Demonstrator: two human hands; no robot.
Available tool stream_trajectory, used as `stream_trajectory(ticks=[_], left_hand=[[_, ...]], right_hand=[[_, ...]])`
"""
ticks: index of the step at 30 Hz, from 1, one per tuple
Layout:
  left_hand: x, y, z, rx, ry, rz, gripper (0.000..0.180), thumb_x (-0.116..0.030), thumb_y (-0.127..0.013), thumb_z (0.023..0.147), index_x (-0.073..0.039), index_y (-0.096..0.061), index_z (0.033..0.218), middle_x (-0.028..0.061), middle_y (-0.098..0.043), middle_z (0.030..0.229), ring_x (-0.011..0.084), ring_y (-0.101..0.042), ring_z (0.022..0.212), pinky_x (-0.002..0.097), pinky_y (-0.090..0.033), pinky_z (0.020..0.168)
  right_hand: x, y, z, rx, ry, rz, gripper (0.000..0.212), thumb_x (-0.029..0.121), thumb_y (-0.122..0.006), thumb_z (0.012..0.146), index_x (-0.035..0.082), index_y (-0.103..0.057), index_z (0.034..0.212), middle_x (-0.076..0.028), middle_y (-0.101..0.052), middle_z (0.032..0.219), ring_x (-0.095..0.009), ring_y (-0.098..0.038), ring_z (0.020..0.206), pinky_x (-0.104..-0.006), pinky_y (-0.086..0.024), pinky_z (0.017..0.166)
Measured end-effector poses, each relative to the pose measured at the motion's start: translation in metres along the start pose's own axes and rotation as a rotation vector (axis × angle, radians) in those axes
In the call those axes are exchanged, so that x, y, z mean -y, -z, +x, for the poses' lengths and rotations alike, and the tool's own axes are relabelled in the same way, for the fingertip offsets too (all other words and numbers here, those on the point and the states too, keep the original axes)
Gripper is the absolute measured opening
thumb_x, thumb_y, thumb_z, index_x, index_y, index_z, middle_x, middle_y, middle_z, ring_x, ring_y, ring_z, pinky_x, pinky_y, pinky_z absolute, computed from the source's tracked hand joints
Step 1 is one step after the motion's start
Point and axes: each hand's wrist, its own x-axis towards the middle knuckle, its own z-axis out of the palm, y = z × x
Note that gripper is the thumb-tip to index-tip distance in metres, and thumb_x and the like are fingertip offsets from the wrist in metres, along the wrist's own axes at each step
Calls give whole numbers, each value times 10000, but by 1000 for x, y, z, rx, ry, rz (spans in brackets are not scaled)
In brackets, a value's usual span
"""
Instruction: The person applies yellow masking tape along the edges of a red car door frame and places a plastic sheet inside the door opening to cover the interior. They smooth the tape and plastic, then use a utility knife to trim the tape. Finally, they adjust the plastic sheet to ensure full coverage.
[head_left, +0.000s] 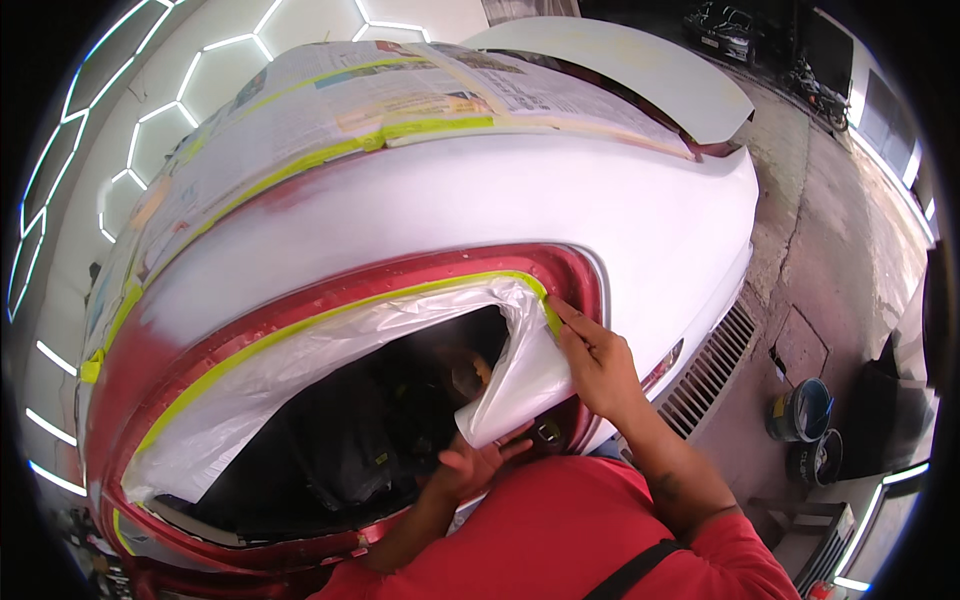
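Yellow-green masking tape (300, 330) runs along the red frame of the car's door opening (440, 265). White translucent masking film (250, 400) hangs from it, partly covering the dark opening. At the rear upper corner, my right hand (600, 365) has its fingers together on the tape's edge, beside the film. Below the loose end of the film, a rolled or folded part (510, 405), my left hand (480, 465) is turned palm up with fingers spread. Whether its fingertips touch the film I cannot tell.
White-primed bodywork (450, 195) surrounds the opening. Newspaper (370, 90) is taped over the roof and rear glass, and the trunk lid (640, 70) stands raised. On the floor at right are a drain grate (708, 370) and buckets (800, 410). A parked car (722, 32) stands farther back.
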Motion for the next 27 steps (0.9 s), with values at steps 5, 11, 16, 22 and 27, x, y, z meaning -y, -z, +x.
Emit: stream_trajectory(ticks=[5, 11, 16, 22, 27], left_hand=[[14, -29, 33, -239, -172, 188, 742, -144, -749, 1006, -129, -354, 1634, 104, -439, 1639, 335, -443, 1514, 588, -398, 1235], [1, -39, 67, -180, -124, 59, 609, -58, -673, 1043, -54, -411, 1592, 135, -521, 1565, 288, -522, 1446, 467, -455, 1228], [0, -43, 61, -214, -73, -183, 611, -52, -733, 1005, -40, -450, 1547, 135, -562, 1505, 274, -558, 1400, 424, -471, 1217], [-5, -42, 64, -185, -91, -222, 569, -134, -773, 1001, -89, -506, 1501, 106, -575, 1482, 220, -578, 1366, 409, -470, 1208], [-22, -49, 66, -167, -59, -229, 463, -197, -747, 1029, -117, -578, 1452, 49, -645, 1410, 200, -597, 1353, 412, -482, 1170]], right_hand=[[-11, -21, -3, 6, 56, 210, 483, 224, -491, 1124, -43, -551, 1522, -219, -675, 1428, -214, -647, 1266, -345, -489, 1083], [56, 29, -15, -263, 91, -56, 550, 339, -494, 1154, -70, -532, 1521, -125, -708, 1053, -185, -663, 868, -334, -548, 787], [212, 5, 23, -21, 963, -223, 395, 129, -627, 987, -68, -656, 1328, -179, -710, 1053, -261, -661, 944, -381, -511, 891], [389, -142, 54, 444, 1341, -229, 268, 165, -690, 975, 3, -729, 1185, -202, -751, 1010, -354, -727, 928, -421, -560, 861], [466, -302, 64, 376, 1472, -433, 421, 390, -594, 1030, 39, -757, 1195, -192, -777, 1067, -392, -742, 1008, -488, -579, 926]])
